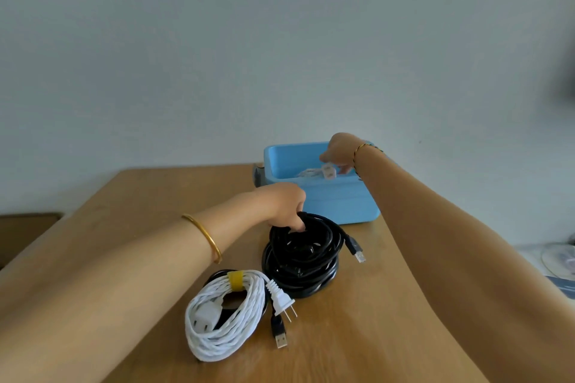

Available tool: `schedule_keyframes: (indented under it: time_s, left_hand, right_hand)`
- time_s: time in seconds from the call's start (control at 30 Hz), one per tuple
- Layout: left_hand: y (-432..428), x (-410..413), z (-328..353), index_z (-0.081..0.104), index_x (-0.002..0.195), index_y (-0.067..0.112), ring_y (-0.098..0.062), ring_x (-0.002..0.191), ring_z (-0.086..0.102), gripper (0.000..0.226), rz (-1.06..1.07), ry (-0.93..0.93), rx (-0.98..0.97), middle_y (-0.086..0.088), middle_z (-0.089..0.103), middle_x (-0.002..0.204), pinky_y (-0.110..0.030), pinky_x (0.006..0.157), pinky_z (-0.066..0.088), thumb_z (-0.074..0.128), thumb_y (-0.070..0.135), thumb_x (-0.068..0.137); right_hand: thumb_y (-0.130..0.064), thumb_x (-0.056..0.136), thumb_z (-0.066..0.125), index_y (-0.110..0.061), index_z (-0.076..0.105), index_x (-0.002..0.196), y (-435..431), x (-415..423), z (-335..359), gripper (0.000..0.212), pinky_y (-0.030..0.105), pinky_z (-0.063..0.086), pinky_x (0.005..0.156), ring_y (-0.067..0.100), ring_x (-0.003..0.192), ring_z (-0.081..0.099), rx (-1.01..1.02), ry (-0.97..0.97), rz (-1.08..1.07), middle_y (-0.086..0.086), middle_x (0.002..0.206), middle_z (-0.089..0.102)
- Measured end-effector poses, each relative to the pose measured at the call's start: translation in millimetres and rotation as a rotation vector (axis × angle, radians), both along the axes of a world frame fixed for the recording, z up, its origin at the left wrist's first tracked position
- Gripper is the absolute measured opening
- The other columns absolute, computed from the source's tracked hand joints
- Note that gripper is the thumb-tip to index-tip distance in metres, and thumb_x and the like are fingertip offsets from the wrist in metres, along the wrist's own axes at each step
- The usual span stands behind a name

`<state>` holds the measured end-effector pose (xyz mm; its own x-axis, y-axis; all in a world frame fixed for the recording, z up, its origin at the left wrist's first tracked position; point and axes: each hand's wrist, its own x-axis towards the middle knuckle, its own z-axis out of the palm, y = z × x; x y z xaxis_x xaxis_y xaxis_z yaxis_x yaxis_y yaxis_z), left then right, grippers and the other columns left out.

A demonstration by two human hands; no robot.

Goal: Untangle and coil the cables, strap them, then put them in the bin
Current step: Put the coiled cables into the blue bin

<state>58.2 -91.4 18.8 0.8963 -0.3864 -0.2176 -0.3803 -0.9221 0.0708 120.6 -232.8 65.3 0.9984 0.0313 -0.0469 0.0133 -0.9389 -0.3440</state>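
Possibly, loops are spilled if the unstrapped black cable coil, gripped at its 12 o'clock by the left hand, is lifted; the hold of the right hand cannot be told.

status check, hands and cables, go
Left hand grips black coil. Right hand in blue bin over white cable, grip unclear. Strapped white coil on table. Nothing blocking.

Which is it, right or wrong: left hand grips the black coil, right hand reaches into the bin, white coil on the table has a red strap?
Wrong on one count: the head view shows the strap on the white coil is yellow, not red. The left hand grips the black coil; the right hand reaches into the bin.
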Motion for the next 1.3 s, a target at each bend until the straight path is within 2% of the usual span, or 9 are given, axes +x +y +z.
schedule_keyframes:
  time_s: [0.2,0.33,0.43,0.7,0.83,0.93,1.0,1.1,1.3]
  left_hand:
    - [6,-7,16,0.056,0.101,0.012,-0.017,0.08,0.05,0.029,-0.009,-0.005,-0.09,0.003,0.055,0.092,-0.025,0.066,0.038,0.067,0.034,0.085]
    - [9,-12,23,0.055,0.097,0.016,-0.008,0.073,0.049,0.026,-0.024,-0.037,-0.183,0.013,0.049,0.082,-0.023,0.065,0.04,0.068,0.034,0.085]
    - [12,-13,34,0.055,0.09,0.02,-0.019,0.08,0.063,0.024,0.009,-0.012,-0.238,0.002,0.061,0.09,-0.032,0.074,0.051,0.07,0.037,0.083]
    - [29,7,79,0.06,0.084,0.01,-0.017,0.069,0.067,0.019,0.384,0.034,-0.648,-0.006,0.068,0.077,-0.024,0.059,0.057,0.07,0.026,0.086]
    - [25,33,63,0.062,0.089,0.007,-0.018,0.066,0.064,0.015,0.595,-0.013,-0.902,-0.009,0.068,0.08,-0.028,0.066,0.056,0.07,0.019,0.085]
    - [14,42,47,0.06,0.085,0.008,-0.017,0.058,0.059,0.016,0.69,-0.024,-0.972,-0.007,0.062,0.072,-0.027,0.056,0.053,0.071,0.019,0.082]
    - [7,45,42,0.057,0.079,0.009,-0.016,0.056,0.056,0.016,0.732,-0.015,-0.995,-0.006,0.058,0.068,-0.024,0.048,0.049,0.069,0.018,0.083]
    - [1,49,42,0.056,0.08,0.008,-0.015,0.056,0.056,0.014,0.753,0.019,-1.011,-0.006,0.058,0.072,-0.02,0.041,0.051,0.066,0.016,0.085]
    - [-4,54,44,0.053,0.081,0.005,-0.019,0.054,0.058,0.014,0.77,0.041,-0.986,-0.01,0.056,0.072,-0.023,0.053,0.054,0.06,0.012,0.09]
  right_hand:
    - [-0.007,0.091,0.055,-0.005,0.058,0.083,-1,-10,5,0.009,0.021,0.048,0.051,0.022,0.066,0.061,0.3,-0.005,0.062,0.012,0.087,0.06]
    - [-0.028,0.098,0.043,-0.005,0.071,0.1,1,-24,0,0.036,0.024,0.038,0.061,0.018,0.083,0.055,0.116,0.051,0.196,0.005,0.092,0.063]
    - [-0.035,0.101,0.035,-0.003,0.072,0.098,4,-28,0,0.049,0.027,0.037,0.077,0.016,0.078,0.056,0.168,0.038,0.211,0.006,0.089,0.064]
    - [-0.016,0.08,0.042,-0.004,0.053,0.073,-50,-38,-3,0.017,0.037,0.046,0.058,0.026,0.061,0.055,0.654,-0.678,-0.243,0.015,0.073,0.063]
    - [-0.017,0.087,0.049,0.001,0.062,0.083,-52,-73,-38,0.023,0.032,0.053,0.055,0.027,0.059,0.062,0.454,0.011,-0.069,0.018,0.075,0.069]
    - [-0.046,0.09,0.055,0.002,0.063,0.097,-33,-85,-68,0.048,0.034,0.06,0.063,0.023,0.065,0.069,0.275,0.319,0.083,0.016,0.087,0.072]
    - [-0.049,0.086,0.061,0.003,0.06,0.099,-22,-86,-83,0.054,0.037,0.061,0.064,0.025,0.069,0.071,0.264,0.365,0.108,0.016,0.089,0.071]
    - [-0.03,0.086,0.065,0.001,0.054,0.086,-14,-87,-91,0.033,0.036,0.06,0.06,0.03,0.068,0.07,0.277,0.359,0.109,0.021,0.084,0.068]
    - [-0.015,0.074,0.056,-0.009,0.043,0.063,-23,-94,-77,0.018,0.024,0.046,0.047,0.026,0.047,0.059,0.158,0.195,0.069,0.008,0.051,0.058]
